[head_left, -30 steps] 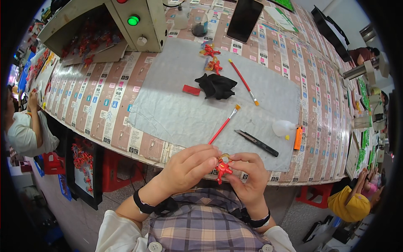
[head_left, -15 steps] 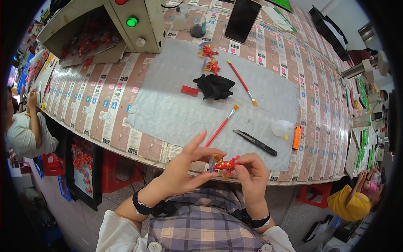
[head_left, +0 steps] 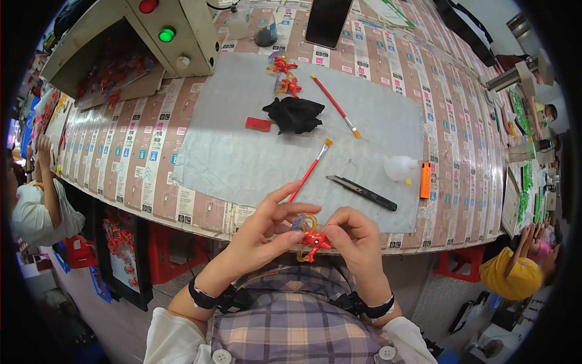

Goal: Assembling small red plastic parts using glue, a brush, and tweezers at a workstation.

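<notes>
Though fingers half hide it — small red figure (head_left: 313,240) in right hand's (head_left: 357,239) closed grip, left hand (head_left: 264,227) loose.

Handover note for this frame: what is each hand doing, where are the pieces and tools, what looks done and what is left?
Left hand: fingers spread, touching the small red figure from the left.
Right hand: pinching the same figure, held over the table edge.
On the grey mat: two red brushes, black cloth, knife, orange lighter, small white bottle.
Done, apparently: two similar red figures lie at the mat's far edge.
Left: the figure in hand; no brush is held.
</notes>
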Demonstrator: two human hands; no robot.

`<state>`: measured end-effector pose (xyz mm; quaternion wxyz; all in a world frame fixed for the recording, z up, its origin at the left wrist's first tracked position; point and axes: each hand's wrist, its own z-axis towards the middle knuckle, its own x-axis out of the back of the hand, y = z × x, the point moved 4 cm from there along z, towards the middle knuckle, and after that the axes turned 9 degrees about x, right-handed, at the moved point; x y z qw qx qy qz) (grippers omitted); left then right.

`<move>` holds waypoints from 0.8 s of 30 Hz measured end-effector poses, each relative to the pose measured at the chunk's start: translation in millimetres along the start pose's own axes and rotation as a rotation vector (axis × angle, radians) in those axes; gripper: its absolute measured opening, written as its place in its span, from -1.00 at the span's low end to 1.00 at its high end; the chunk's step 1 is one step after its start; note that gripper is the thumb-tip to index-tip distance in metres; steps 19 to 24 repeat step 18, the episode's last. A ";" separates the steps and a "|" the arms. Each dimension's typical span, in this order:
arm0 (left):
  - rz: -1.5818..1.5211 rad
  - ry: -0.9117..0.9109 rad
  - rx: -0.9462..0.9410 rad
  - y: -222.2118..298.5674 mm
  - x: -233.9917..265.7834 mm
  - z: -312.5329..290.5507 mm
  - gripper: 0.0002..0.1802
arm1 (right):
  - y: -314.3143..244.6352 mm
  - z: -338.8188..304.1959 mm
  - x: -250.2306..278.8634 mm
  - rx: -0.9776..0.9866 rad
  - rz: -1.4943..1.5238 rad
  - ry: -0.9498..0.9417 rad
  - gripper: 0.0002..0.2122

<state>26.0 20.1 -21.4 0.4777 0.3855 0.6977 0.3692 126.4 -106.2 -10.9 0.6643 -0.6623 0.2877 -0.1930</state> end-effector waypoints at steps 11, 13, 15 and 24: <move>0.046 -0.125 0.038 3.2 -16.3 5.7 -0.24 | -4.0 -0.7 -2.9 -0.002 -0.022 -0.014 -0.87; 0.084 -0.141 0.040 6.0 -17.1 5.5 -0.25 | -3.0 -0.6 -0.5 -0.044 0.042 -0.036 -0.87; 0.093 -0.159 0.052 7.2 -17.7 5.2 -0.25 | 0.3 -1.1 1.3 -0.069 0.104 -0.069 -0.88; 0.078 -0.192 0.084 6.7 -18.0 4.7 -0.26 | 3.6 -1.2 2.6 -0.119 0.173 -0.111 -0.88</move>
